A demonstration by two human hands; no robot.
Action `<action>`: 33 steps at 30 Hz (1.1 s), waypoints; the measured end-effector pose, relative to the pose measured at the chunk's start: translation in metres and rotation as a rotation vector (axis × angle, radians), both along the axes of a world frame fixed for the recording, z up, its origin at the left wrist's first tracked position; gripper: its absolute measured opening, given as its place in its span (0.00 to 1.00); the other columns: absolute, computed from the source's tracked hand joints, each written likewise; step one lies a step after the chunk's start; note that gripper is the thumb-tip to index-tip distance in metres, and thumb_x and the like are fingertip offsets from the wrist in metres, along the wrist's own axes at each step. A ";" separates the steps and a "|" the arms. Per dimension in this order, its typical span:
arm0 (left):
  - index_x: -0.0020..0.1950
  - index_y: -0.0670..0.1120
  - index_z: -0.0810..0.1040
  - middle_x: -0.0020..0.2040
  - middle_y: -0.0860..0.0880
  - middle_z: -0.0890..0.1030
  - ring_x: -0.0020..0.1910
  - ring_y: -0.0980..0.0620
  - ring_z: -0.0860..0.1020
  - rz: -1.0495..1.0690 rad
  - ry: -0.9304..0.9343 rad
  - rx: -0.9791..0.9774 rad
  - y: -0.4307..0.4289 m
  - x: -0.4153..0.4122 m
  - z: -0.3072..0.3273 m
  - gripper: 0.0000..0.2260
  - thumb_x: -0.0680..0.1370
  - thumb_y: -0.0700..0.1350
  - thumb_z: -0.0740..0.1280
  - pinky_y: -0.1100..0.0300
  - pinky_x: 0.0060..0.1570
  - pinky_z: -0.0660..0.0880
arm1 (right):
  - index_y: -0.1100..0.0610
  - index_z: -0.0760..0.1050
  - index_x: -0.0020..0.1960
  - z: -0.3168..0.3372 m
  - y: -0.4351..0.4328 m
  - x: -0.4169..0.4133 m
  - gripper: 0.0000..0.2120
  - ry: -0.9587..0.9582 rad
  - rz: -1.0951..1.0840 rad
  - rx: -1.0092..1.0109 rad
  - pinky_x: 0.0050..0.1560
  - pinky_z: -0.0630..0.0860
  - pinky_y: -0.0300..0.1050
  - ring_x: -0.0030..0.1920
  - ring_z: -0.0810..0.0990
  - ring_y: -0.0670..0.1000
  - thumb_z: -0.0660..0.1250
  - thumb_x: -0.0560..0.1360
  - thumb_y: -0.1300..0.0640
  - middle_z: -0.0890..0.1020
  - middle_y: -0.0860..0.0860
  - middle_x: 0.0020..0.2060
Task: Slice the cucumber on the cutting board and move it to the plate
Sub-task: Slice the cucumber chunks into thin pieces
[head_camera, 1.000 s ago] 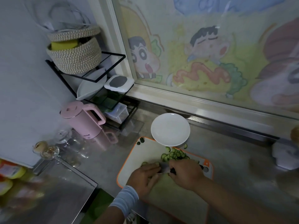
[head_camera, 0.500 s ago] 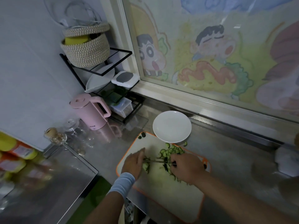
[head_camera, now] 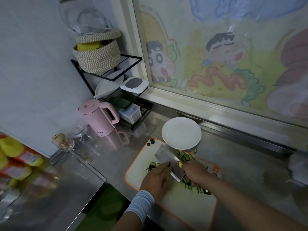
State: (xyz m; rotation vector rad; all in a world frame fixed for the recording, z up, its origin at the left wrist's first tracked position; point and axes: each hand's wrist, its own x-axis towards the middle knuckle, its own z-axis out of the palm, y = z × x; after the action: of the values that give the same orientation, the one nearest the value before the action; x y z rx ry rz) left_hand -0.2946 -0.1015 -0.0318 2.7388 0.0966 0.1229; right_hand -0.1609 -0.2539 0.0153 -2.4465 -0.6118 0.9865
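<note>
**Cleaver turned flat: slicing gives way to transfer**

The cleaver (head_camera: 168, 157) is now shown broad face up, tilted over the cutting board (head_camera: 183, 206); half a second ago only its edge was seen. Its handle is gripped by the right hand (head_camera: 195, 172). The left hand (head_camera: 155, 179), earlier laid flat on the board, is set with extended fingers at the blade. The cucumber slices (head_camera: 185, 155) are scattered on the board, with none on the plate (head_camera: 181, 132). Scooping is judged begun.

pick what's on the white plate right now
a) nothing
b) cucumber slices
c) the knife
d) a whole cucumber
a: the white plate is bare, the cucumber slices lie on the cutting board, and the right hand holds the knife over the board.
</note>
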 end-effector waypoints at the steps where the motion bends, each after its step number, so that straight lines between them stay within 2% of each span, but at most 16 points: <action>1: 0.63 0.46 0.77 0.66 0.49 0.75 0.61 0.48 0.75 0.020 0.027 0.026 0.005 0.003 -0.003 0.23 0.70 0.43 0.55 0.59 0.61 0.70 | 0.65 0.76 0.55 0.000 -0.001 -0.001 0.16 0.025 -0.056 0.021 0.50 0.75 0.52 0.48 0.79 0.60 0.54 0.79 0.58 0.80 0.63 0.51; 4: 0.61 0.50 0.78 0.65 0.50 0.75 0.61 0.46 0.74 0.091 0.209 0.075 0.025 0.012 -0.006 0.22 0.72 0.45 0.54 0.57 0.62 0.71 | 0.60 0.77 0.52 0.000 -0.003 -0.004 0.17 -0.002 -0.200 0.074 0.49 0.75 0.50 0.50 0.79 0.60 0.54 0.79 0.51 0.81 0.59 0.48; 6: 0.62 0.53 0.76 0.64 0.52 0.74 0.61 0.47 0.72 0.180 0.262 0.042 0.036 0.019 -0.003 0.20 0.73 0.48 0.55 0.57 0.60 0.69 | 0.53 0.77 0.53 0.005 -0.009 -0.008 0.16 -0.145 -0.255 0.086 0.48 0.76 0.48 0.49 0.79 0.56 0.53 0.79 0.47 0.82 0.53 0.48; 7: 0.64 0.53 0.74 0.66 0.51 0.72 0.63 0.46 0.71 0.209 0.291 0.049 0.040 0.024 -0.001 0.19 0.74 0.49 0.57 0.56 0.60 0.69 | 0.49 0.76 0.57 0.006 -0.014 -0.011 0.15 -0.246 -0.274 0.081 0.46 0.75 0.47 0.49 0.79 0.54 0.54 0.79 0.46 0.83 0.50 0.49; 9: 0.73 0.52 0.62 0.74 0.48 0.61 0.71 0.45 0.61 0.243 0.411 0.077 0.049 0.032 -0.006 0.26 0.75 0.51 0.61 0.51 0.67 0.63 | 0.40 0.72 0.62 0.003 -0.027 -0.017 0.14 -0.430 -0.311 0.079 0.48 0.73 0.45 0.52 0.80 0.52 0.54 0.79 0.45 0.83 0.45 0.49; 11: 0.76 0.53 0.51 0.76 0.46 0.50 0.74 0.42 0.53 0.287 0.532 0.041 0.055 0.035 -0.017 0.35 0.74 0.52 0.65 0.47 0.69 0.60 | 0.44 0.73 0.57 -0.006 -0.040 -0.024 0.11 -0.531 -0.321 0.032 0.49 0.74 0.48 0.49 0.80 0.55 0.55 0.78 0.47 0.82 0.48 0.45; 13: 0.75 0.53 0.56 0.74 0.44 0.54 0.70 0.41 0.57 0.313 0.542 -0.013 0.055 0.034 -0.030 0.33 0.73 0.51 0.65 0.49 0.66 0.65 | 0.49 0.74 0.54 -0.019 -0.053 -0.032 0.09 -0.564 -0.354 0.037 0.42 0.74 0.49 0.44 0.80 0.58 0.57 0.79 0.50 0.82 0.53 0.43; 17: 0.66 0.53 0.73 0.62 0.45 0.68 0.60 0.43 0.68 0.304 0.418 -0.114 0.040 0.032 -0.041 0.20 0.74 0.46 0.65 0.54 0.61 0.68 | 0.54 0.73 0.66 -0.042 -0.070 -0.050 0.16 -0.533 -0.521 0.002 0.42 0.74 0.51 0.44 0.80 0.63 0.60 0.79 0.54 0.83 0.60 0.46; 19: 0.61 0.51 0.77 0.57 0.45 0.70 0.58 0.43 0.71 0.307 0.367 -0.243 0.037 0.035 -0.044 0.17 0.72 0.44 0.66 0.53 0.60 0.70 | 0.53 0.75 0.64 -0.053 -0.070 -0.059 0.17 -0.519 -0.561 -0.032 0.40 0.75 0.53 0.41 0.80 0.63 0.58 0.79 0.51 0.82 0.60 0.42; 21: 0.59 0.45 0.78 0.56 0.44 0.73 0.57 0.43 0.73 0.343 0.311 -0.338 0.038 0.039 -0.045 0.15 0.73 0.39 0.66 0.55 0.60 0.70 | 0.51 0.75 0.54 -0.066 -0.067 -0.067 0.13 -0.513 -0.580 -0.038 0.35 0.75 0.52 0.36 0.79 0.62 0.54 0.78 0.48 0.80 0.57 0.35; 23: 0.58 0.42 0.79 0.56 0.41 0.76 0.55 0.43 0.75 0.433 0.259 -0.410 0.042 0.042 -0.041 0.12 0.75 0.37 0.66 0.59 0.57 0.70 | 0.50 0.70 0.50 -0.070 -0.060 -0.074 0.08 -0.461 -0.558 -0.030 0.33 0.74 0.51 0.34 0.78 0.58 0.54 0.79 0.50 0.79 0.54 0.34; 26: 0.56 0.44 0.81 0.52 0.46 0.79 0.54 0.46 0.76 0.436 0.245 -0.475 0.051 0.041 -0.035 0.12 0.72 0.41 0.72 0.57 0.57 0.71 | 0.48 0.67 0.50 -0.073 -0.048 -0.080 0.05 -0.435 -0.543 0.000 0.33 0.74 0.51 0.32 0.76 0.56 0.53 0.80 0.50 0.77 0.51 0.33; 28: 0.56 0.47 0.81 0.53 0.50 0.77 0.54 0.50 0.75 0.352 0.314 -0.471 0.053 0.038 -0.032 0.18 0.67 0.40 0.76 0.59 0.59 0.70 | 0.47 0.66 0.50 -0.073 -0.038 -0.083 0.06 -0.409 -0.529 0.016 0.33 0.74 0.51 0.33 0.77 0.55 0.51 0.79 0.49 0.77 0.49 0.35; 31: 0.56 0.46 0.81 0.56 0.48 0.79 0.57 0.48 0.76 0.329 0.318 -0.402 0.058 0.032 -0.033 0.18 0.68 0.34 0.73 0.68 0.56 0.67 | 0.46 0.68 0.52 -0.066 -0.024 -0.090 0.09 -0.452 -0.454 0.006 0.34 0.72 0.47 0.36 0.78 0.54 0.51 0.80 0.47 0.79 0.49 0.39; 33: 0.55 0.45 0.82 0.54 0.49 0.81 0.56 0.49 0.77 0.380 0.314 -0.439 0.061 0.031 -0.030 0.14 0.71 0.35 0.72 0.71 0.54 0.66 | 0.48 0.72 0.54 -0.059 -0.015 -0.096 0.10 -0.498 -0.392 0.017 0.33 0.66 0.44 0.37 0.78 0.52 0.53 0.81 0.48 0.80 0.49 0.38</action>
State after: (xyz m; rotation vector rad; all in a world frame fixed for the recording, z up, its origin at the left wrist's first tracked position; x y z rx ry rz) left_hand -0.2634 -0.0409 -0.0620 2.2510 0.6507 -0.2034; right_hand -0.2568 -0.2686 -0.0437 -2.6634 -0.2625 0.2171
